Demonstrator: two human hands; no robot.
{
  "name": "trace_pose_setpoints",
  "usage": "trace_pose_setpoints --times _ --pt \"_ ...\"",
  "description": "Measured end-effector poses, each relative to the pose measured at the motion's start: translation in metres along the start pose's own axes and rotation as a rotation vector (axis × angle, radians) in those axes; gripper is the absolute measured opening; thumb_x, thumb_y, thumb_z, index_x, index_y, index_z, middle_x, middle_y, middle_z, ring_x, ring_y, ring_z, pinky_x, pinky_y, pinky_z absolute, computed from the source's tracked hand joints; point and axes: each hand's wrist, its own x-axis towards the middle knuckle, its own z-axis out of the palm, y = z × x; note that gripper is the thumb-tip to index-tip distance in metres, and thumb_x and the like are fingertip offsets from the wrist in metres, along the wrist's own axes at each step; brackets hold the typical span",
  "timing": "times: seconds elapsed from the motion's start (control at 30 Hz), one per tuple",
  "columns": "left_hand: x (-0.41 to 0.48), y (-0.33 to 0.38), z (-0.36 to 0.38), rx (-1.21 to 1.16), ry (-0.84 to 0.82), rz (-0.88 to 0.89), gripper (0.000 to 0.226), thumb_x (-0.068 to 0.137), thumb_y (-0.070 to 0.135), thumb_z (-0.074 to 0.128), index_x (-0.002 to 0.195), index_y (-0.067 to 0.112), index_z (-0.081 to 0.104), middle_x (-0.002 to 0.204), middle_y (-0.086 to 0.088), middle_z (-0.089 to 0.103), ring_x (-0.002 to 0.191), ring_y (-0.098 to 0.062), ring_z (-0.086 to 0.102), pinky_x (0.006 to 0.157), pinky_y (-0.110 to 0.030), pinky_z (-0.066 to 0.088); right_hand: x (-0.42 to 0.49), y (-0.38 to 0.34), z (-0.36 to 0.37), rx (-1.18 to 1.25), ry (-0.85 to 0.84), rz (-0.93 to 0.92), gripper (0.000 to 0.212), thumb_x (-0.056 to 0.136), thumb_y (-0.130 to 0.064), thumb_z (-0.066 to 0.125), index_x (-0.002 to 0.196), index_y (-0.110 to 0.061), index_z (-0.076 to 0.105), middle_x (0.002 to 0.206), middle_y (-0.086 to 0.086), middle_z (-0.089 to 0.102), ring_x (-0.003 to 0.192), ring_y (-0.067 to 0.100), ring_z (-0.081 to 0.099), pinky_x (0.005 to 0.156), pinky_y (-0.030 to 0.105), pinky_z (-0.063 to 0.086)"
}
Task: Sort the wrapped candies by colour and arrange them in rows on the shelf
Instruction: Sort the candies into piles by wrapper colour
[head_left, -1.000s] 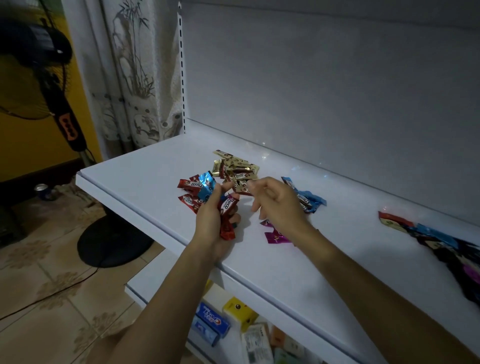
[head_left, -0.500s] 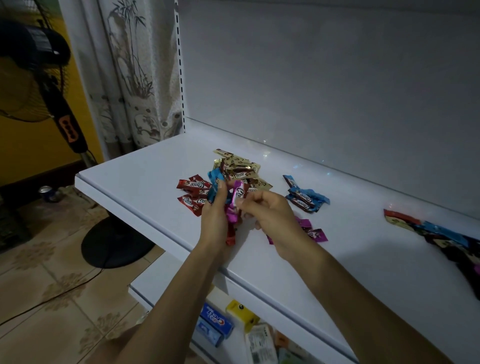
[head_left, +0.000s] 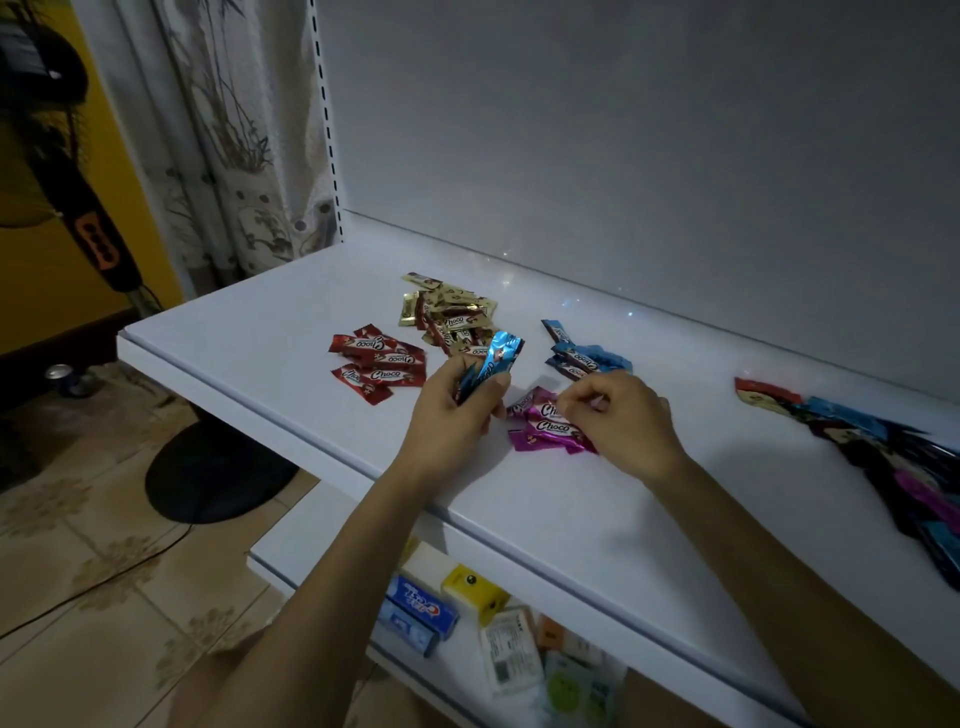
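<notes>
Four piles on our shelf (head_left: 249, 322): reds (head_left: 379, 366), golds (head_left: 449, 317), blues (head_left: 584, 357), purples (head_left: 543, 425).
Left hand (head_left: 447, 413) grips blue candies (head_left: 496, 356) beside golds; right hand (head_left: 626, 421) curls over purples, whether pinching one we cannot tell.

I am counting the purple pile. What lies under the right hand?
Purple Choco candies lie on the white shelf, partly under the right hand. At least two show. The hand covers their right ends and whatever else lies beneath.
</notes>
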Motion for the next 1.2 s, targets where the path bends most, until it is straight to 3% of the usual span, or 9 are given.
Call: trace_pose_setpoints --times 0.13,0.2,0.3,0.43,0.53,0.73,0.83,1.0,1.2 --pt "-0.005 0.003 0.002 0.054 -0.06 0.048 0.017 0.095 0.014 0.057 0.081 0.006 0.06 0.059 0.004 0.052 0.049 -0.002 0.045 0.049 -0.011 0.036 -0.006 0.002 0.001 0.176 0.213 -0.127 0.012 0.091 -0.032 0.061 0.096 -0.026 0.069 0.096 -0.011 0.062 0.098 0.014 0.059 0.081 0.022 0.044" --pt "-0.007 0.005 0.006 0.112 -0.119 0.054 0.013 0.094 0.01 0.058 0.086 0.002 0.064 0.067 -0.002 0.06 0.056 -0.002 0.053 0.053 -0.013 0.041 -0.013 -0.012 -0.004 0.495 0.073 -0.18 0.008 0.092 -0.029 0.059 0.092 -0.03 0.067 0.09 -0.014 0.065 0.09 0.012 0.064 0.074 0.023 0.051" --pt "-0.006 -0.003 0.006 0.31 -0.207 0.106 0.015 0.093 0.021 0.061 0.102 0.016 0.071 0.091 0.004 0.072 0.083 -0.01 0.065 0.072 -0.025 0.052 -0.018 -0.02 -0.005 0.464 -0.019 -0.266 0.007 0.089 -0.021 0.065 0.084 -0.021 0.071 0.075 -0.003 0.069 0.071 0.019 0.064 0.065 0.033 0.053" --pt "-0.005 -0.002 0.007 0.254 -0.12 0.042 0.015 0.096 0.022 0.056 0.103 0.018 0.069 0.091 0.007 0.07 0.084 -0.001 0.065 0.073 -0.013 0.05 -0.002 -0.011 -0.01 0.634 0.098 -0.009 0.012 0.09 -0.021 0.063 0.081 -0.014 0.068 0.057 -0.006 0.062 0.044 0.005 0.052 0.044 0.018 0.04" --pt "-0.002 -0.001 0.01 0.183 -0.027 0.016 0.038 0.1 0.026 0.046 0.084 -0.004 0.062 0.067 -0.001 0.06 0.065 -0.005 0.053 0.061 -0.012 0.039 0.021 0.002 -0.024 0.697 0.164 0.143 0.013 0.094 -0.016 0.056 0.096 -0.01 0.067 0.068 0.001 0.065 0.038 0.004 0.049 0.04 0.015 0.037" --pt "0.001 0.004 0.003 -0.009 0.109 -0.12 0.038 0.101 0.036 0.041 0.075 0.014 0.059 0.058 0.004 0.052 0.051 -0.005 0.045 0.05 -0.018 0.036 0.054 0.026 -0.021 0.658 -0.009 0.315 0.038 0.095 -0.018 0.056 0.132 -0.012 0.049 0.098 0.011 0.069 0.052 0.011 0.064 0.042 0.015 0.043" --pt "0.005 0.007 -0.004 -0.36 0.143 -0.235 0.036 0.101 0.035 0.042 0.072 0.015 0.051 0.054 0.002 0.045 0.051 -0.011 0.037 0.047 -0.022 0.032 0.045 0.032 -0.012 0.372 0.075 0.2 0.042 0.095 -0.023 0.056 0.135 -0.018 0.047 0.108 0.012 0.067 0.066 0.016 0.067 0.054 0.021 0.05" --pt "0.014 0.008 0.006 -0.979 0.155 -0.352 0.036 0.099 0.04 0.044 0.073 0.017 0.052 0.053 0.005 0.036 0.045 -0.007 0.033 0.039 -0.016 0.029 0.007 -0.005 -0.014 0.239 0.274 -0.169 0.027 0.09 -0.043 0.055 0.1 -0.019 0.062 0.069 -0.002 0.064 0.066 0.014 0.063 0.059 0.031 0.051" --pt "0.015 -0.001 0.019 -1.085 0.17 -0.414 0.038 0.091 0.051 0.054 0.087 0.014 0.061 0.061 0.002 0.044 0.051 -0.01 0.04 0.051 -0.021 0.036 -0.034 -0.041 0.018 -0.001 -0.082 -0.445 0.047 0.07 -0.072 0.054 0.096 -0.033 0.049 0.07 -0.015 0.055 0.059 -0.003 0.051 0.055 0.016 0.041"
